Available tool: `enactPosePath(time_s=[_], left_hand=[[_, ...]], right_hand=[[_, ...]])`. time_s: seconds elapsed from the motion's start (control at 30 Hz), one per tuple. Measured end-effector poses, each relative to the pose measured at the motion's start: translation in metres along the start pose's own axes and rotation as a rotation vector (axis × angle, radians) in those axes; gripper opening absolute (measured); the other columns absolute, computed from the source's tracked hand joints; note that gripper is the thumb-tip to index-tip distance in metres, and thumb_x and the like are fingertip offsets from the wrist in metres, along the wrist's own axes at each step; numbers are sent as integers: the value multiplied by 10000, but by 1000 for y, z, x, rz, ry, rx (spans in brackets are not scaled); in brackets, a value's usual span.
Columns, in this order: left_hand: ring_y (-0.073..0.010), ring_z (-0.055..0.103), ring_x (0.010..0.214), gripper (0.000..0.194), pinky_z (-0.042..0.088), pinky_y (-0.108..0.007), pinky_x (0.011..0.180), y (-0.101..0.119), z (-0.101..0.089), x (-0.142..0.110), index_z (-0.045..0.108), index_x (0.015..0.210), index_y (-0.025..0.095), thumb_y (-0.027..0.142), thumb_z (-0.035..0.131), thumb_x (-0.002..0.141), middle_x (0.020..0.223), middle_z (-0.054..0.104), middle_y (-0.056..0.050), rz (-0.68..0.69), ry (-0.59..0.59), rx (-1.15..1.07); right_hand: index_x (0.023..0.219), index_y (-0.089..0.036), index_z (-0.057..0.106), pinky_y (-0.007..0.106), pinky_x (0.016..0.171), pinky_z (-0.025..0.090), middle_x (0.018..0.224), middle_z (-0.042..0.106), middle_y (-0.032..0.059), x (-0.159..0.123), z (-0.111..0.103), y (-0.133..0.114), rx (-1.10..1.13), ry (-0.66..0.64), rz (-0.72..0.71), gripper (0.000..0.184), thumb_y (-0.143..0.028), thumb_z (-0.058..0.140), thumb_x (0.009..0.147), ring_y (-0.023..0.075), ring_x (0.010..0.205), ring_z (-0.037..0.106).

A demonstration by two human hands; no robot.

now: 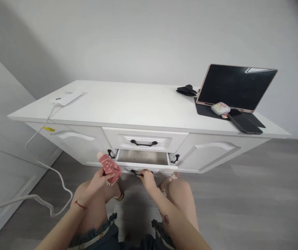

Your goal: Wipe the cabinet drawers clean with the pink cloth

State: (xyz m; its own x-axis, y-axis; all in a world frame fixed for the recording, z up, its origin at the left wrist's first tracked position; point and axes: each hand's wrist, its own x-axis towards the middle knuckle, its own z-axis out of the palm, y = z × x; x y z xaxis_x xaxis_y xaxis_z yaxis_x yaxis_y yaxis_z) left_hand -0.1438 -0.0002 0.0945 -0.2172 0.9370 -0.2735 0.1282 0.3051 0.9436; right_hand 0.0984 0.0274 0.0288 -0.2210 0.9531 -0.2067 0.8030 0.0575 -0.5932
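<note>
My left hand [101,180] is closed on a pink sock [109,165] with white dots and a paler end, in front of the white cabinet. My right hand [146,176] grips the black handle [134,172] of the lower drawer, its fingers curled at the handle's right part. That lower drawer [121,163] is pulled out, and its pale inside shows with no objects visible in it. Above it, the upper drawer [116,139] with its own black handle [144,144] is closed.
On the white cabinet top [122,100] are a tablet [238,86] on a dark stand, a small decorated case [220,108], a black phone [245,122], a black hair clip [187,90] and a white power bank [67,97]. A white cable [38,161] hangs down at left.
</note>
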Motion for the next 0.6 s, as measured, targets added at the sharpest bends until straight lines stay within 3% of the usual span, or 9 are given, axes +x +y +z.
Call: enactPosePath(time_s=[0.1,0.17,0.3,0.47,0.6], left_hand=[[-215,632,681,182,482,-322,670,21,-13,-9,693,729,134,231,760,590,728,714,-78,-63,-264,-213],[-161,583,581,102,461,-291,605,26,-12,-16,659,644,139,207,732,621,613,658,-36,-91,-340,-407],[-113,506,488,176,426,-259,535,21,1,-21,560,516,155,170,726,572,476,547,21,-104,-297,-649],[-136,553,561,155,445,-271,557,7,9,-14,617,653,156,141,727,544,594,622,-3,-94,-248,-638],[-154,579,599,220,476,-300,614,1,6,-9,657,710,168,150,754,513,642,649,-16,-138,-265,-649]], right_hand=[[941,-146,708,299,892,470,983,713,68,17,-10,-2,-42,-67,11,135,-136,615,843,199,960,652],[970,-138,669,367,890,489,998,690,56,31,-16,-2,-72,-107,25,141,-226,610,876,193,959,641],[1038,-146,619,393,837,519,1068,637,54,61,-25,-2,-117,-171,58,240,-334,598,890,199,962,620],[1000,-162,631,365,802,530,1046,644,38,87,-32,-1,-118,-204,79,192,-316,596,890,179,918,623],[927,-143,643,346,793,527,965,657,17,93,-32,0,-62,-124,74,167,-298,590,896,173,888,634]])
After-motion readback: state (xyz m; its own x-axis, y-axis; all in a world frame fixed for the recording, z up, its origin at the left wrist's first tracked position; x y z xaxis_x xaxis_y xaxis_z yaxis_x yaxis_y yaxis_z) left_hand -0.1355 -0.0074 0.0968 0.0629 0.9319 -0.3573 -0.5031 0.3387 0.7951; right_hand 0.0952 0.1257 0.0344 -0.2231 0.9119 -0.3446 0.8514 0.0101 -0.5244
